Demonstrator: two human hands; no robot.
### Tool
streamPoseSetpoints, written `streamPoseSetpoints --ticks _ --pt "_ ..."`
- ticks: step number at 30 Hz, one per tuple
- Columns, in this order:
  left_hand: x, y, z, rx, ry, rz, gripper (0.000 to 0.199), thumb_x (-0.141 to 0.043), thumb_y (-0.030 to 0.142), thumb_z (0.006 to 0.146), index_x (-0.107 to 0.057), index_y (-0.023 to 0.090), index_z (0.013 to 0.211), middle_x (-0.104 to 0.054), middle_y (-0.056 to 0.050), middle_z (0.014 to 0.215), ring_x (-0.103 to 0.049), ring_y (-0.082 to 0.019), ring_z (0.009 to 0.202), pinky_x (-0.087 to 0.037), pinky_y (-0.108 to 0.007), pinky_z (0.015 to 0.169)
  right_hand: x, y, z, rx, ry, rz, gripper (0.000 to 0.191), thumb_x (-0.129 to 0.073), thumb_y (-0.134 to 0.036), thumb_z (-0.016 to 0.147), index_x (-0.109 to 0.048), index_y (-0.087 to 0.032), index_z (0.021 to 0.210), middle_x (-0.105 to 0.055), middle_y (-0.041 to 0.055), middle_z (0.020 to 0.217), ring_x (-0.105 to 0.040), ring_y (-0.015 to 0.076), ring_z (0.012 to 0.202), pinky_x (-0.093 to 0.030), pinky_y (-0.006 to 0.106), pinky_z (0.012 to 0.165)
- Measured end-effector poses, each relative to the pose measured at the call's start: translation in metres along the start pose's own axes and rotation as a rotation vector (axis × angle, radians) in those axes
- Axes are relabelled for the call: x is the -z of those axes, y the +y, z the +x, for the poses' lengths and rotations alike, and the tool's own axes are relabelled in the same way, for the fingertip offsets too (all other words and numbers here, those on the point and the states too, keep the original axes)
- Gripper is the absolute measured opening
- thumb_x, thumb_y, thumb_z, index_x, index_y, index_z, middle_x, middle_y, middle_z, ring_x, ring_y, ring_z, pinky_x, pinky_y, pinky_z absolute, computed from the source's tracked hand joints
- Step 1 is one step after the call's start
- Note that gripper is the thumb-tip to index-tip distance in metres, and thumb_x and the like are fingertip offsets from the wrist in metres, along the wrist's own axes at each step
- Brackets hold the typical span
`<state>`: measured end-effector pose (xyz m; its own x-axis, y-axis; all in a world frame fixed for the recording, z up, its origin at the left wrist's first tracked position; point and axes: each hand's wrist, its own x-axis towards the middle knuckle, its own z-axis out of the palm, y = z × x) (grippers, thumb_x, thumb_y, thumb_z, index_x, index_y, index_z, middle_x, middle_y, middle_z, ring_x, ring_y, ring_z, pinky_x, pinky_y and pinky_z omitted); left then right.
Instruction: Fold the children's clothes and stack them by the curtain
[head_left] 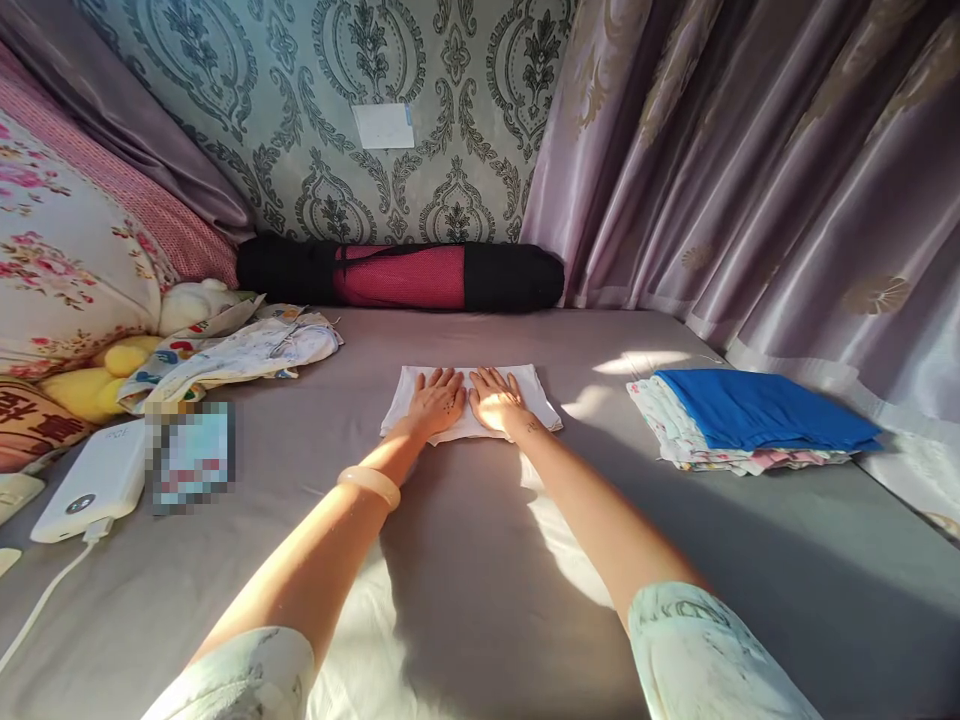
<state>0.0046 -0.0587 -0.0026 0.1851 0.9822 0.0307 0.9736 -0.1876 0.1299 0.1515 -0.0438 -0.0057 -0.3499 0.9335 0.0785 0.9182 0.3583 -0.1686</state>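
A folded white cloth (pixel 394 400) lies flat on the grey bed sheet (pixel 502 560), straight ahead of me. My left hand (pixel 439 402) rests palm down on its left half, fingers stretched forward. Beside it, my right hand (pixel 496 400) presses flat on the right half, with the fingers slightly spread. A narrow strip of cloth shows between the two hands. The palms hide much of the cloth's middle. A pale bangle (pixel 370 487) circles my left forearm.
To the right sits a stack of folded clothes, blue cloth (pixel 765 410) on top. Left are loose patterned clothes (pixel 240 355), a white power bank (pixel 94 480) with a cable, a blurred-out item (pixel 193 455) and a floral cushion (pixel 67 240). A black-and-red rolled bag (pixel 397 275) lies along the wall.
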Motion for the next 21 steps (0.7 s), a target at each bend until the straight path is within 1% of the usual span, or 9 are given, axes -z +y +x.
streamPoseSetpoints --ticks 3,6,8,10,14,17,21 --pt "0.003 0.002 0.000 0.008 -0.022 -0.002 0.053 -0.025 0.035 0.101 -0.036 0.018 0.150 -0.032 -0.010 0.160 -0.025 -0.028 0.148 -0.018 -0.055 0.119 0.004 -0.002 0.000 -0.014 -0.037 0.007 0.053 -0.028 -0.034 0.100 -0.039 -0.026 0.151 -0.033 0.0010 0.159 -0.027 0.0241 0.148 -0.018 0.049 0.121" --pt "0.006 0.001 -0.001 0.014 -0.028 -0.014 0.053 -0.023 0.036 0.101 -0.037 0.019 0.149 -0.032 -0.010 0.160 -0.025 -0.027 0.148 -0.018 -0.054 0.119 0.009 -0.002 -0.001 -0.004 -0.066 0.012 0.054 -0.026 -0.033 0.100 -0.038 -0.024 0.152 -0.032 0.0033 0.160 -0.026 0.0232 0.148 -0.018 0.048 0.121" --pt "0.007 -0.003 -0.002 0.013 -0.014 -0.018 0.054 -0.023 0.037 0.101 -0.039 0.016 0.148 -0.034 -0.011 0.159 -0.026 -0.028 0.148 -0.019 -0.053 0.119 0.011 0.002 -0.002 0.006 -0.051 0.014 0.054 -0.026 -0.032 0.100 -0.038 -0.020 0.152 -0.033 0.0074 0.159 -0.027 0.0235 0.148 -0.019 0.049 0.120" --pt "0.006 -0.008 -0.004 0.018 0.023 -0.011 0.055 -0.023 0.037 0.101 -0.040 0.014 0.147 -0.038 -0.013 0.157 -0.028 -0.028 0.147 -0.020 -0.053 0.119 0.012 0.009 -0.003 -0.002 -0.003 0.001 0.054 -0.027 -0.030 0.100 -0.039 -0.017 0.151 -0.035 0.0111 0.158 -0.027 0.0242 0.147 -0.020 0.050 0.120" --pt "0.003 -0.021 -0.009 0.064 0.107 0.021 0.054 -0.023 0.038 0.101 -0.044 0.015 0.145 -0.041 -0.015 0.154 -0.030 -0.028 0.146 -0.020 -0.054 0.119 0.011 0.027 -0.007 -0.034 0.096 -0.070 0.052 -0.033 -0.028 0.099 -0.042 -0.017 0.149 -0.036 0.0134 0.157 -0.028 0.0251 0.147 -0.020 0.054 0.118" --pt "-0.001 -0.027 -0.011 0.090 0.102 0.024 0.054 -0.022 0.039 0.101 -0.046 0.016 0.144 -0.041 -0.014 0.154 -0.032 -0.028 0.145 -0.022 -0.054 0.118 0.007 0.034 -0.009 -0.068 0.076 -0.073 0.052 -0.032 -0.028 0.099 -0.042 -0.018 0.149 -0.038 0.0130 0.156 -0.031 0.0253 0.146 -0.022 0.054 0.117" --pt "-0.003 -0.029 -0.010 0.086 0.081 0.025 0.055 -0.020 0.040 0.101 -0.044 0.016 0.144 -0.040 -0.014 0.155 -0.031 -0.028 0.146 -0.024 -0.053 0.118 0.005 0.034 -0.012 -0.094 0.049 -0.045 0.052 -0.027 -0.030 0.101 -0.043 -0.014 0.148 -0.037 0.0127 0.157 -0.030 0.0250 0.146 -0.019 0.051 0.119"
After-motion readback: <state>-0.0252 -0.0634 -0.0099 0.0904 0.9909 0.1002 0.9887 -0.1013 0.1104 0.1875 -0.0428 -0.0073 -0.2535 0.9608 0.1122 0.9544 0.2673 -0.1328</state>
